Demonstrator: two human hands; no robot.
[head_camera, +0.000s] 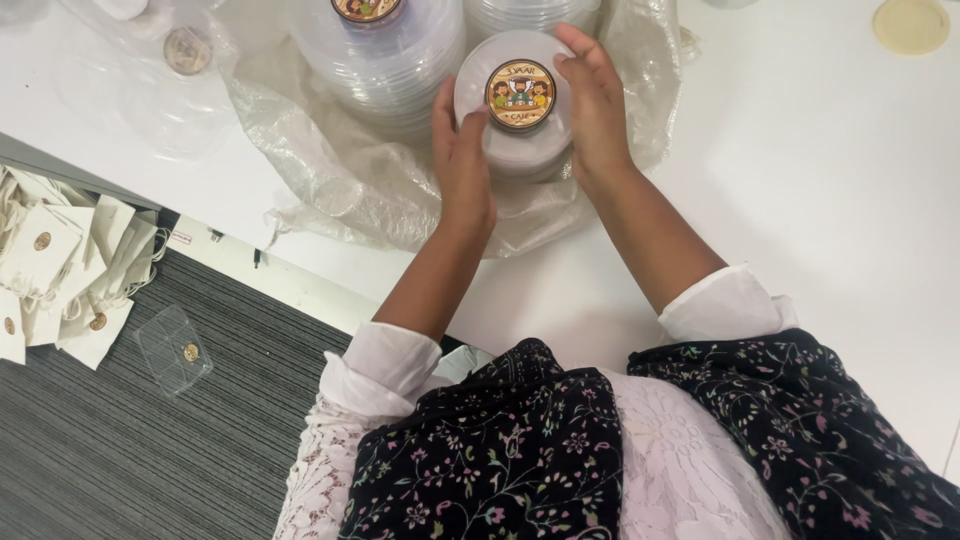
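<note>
Left hand (463, 165) and right hand (595, 100) hold small stack of round see-through lids (512, 135) from both sides, top middle of frame. Round brown sticker (520, 94) sits on top lid. Crinkly plastic bag (330, 170) lies under, on white table (820, 180). Bigger lid stack (385, 60) just left of it. Lower left: grey floor (120, 450), small white bags (70, 270), little clear box (173, 350).

Packing workroom: white table (820, 200), grey carpet (120, 450), stacked lids (385, 60).
</note>
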